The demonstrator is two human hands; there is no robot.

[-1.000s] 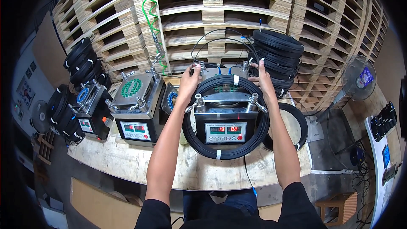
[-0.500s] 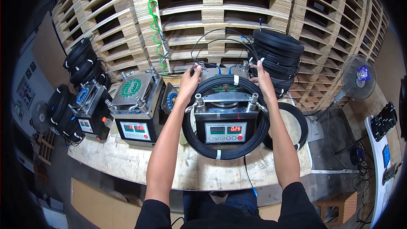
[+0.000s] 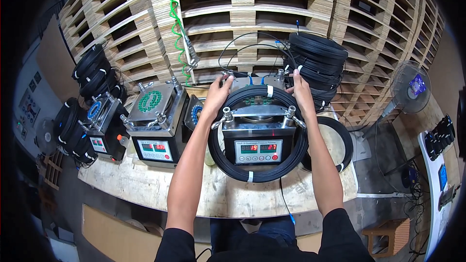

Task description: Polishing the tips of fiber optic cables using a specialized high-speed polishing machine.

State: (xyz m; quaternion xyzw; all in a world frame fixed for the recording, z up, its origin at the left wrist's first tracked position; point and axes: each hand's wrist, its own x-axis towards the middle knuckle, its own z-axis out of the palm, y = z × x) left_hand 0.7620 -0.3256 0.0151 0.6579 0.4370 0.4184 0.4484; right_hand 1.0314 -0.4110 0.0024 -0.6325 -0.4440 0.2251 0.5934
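Observation:
A polishing machine (image 3: 259,131) with a metal top and a lit red display stands before me. A large coil of black cable (image 3: 250,177), tied with white tape, hangs upright around its front. Two blue-ended leads (image 3: 263,81) run into the top plate. My left hand (image 3: 218,96) is closed at the back left clamp post (image 3: 228,74). Opposite it, my right hand (image 3: 301,94) curls at the back right clamp post (image 3: 281,73), thumb pointing up. Fingers partly hide what each hand grips. Both front clamp posts (image 3: 291,112) have levers that show beside the coil.
Two similar machines (image 3: 155,131) stand to the left with rings of green and blue connectors. Stacked black cable coils (image 3: 318,65) rise at the back right; another coil (image 3: 345,145) lies below. Wooden pallets (image 3: 242,0) form the back wall; a fan (image 3: 410,88) stands right.
The red digits on the middle machine's display have changed, with its left field now lit. Both hands stay almost where they were, and the coil has not visibly moved.

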